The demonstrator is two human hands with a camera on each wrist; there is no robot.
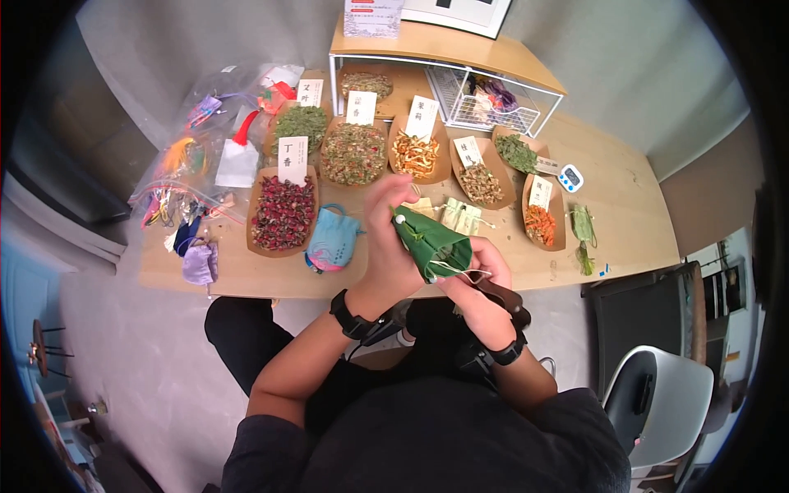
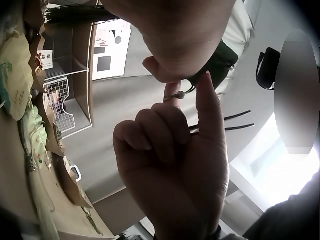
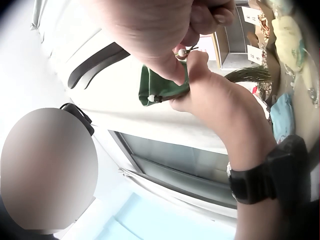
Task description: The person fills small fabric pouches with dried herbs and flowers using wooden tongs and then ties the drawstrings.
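Green drawstring pouch (image 1: 433,244) was up in the air between my two hands, above the near edge of the wooden table (image 1: 629,214), tilted, wide mouth towards my right. My left hand (image 1: 388,246) grasped its narrower end, with several fingers curled to the palm in the left wrist view. My right hand (image 1: 483,308) gripped the mouth end, thumb on the near side, other fingers behind. White cord (image 1: 460,272) trailed at the mouth.

Just beyond the hands: pale green pouch (image 1: 462,216), lying flat. Left of them: blue pouch (image 1: 333,238), next to a paper tray (image 1: 275,252) of dark red dried buds (image 1: 283,215); lilac pouch (image 1: 200,263) near the table's left end. More trays of dried herbs stood behind, most with label cards. Right side: digital timer (image 1: 570,178), tasselled green sachet (image 1: 583,226). Back: wooden-topped shelf (image 1: 460,45) over a wire basket (image 1: 501,113). Clear plastic bags lay far left; white chair (image 1: 686,394) on my right.
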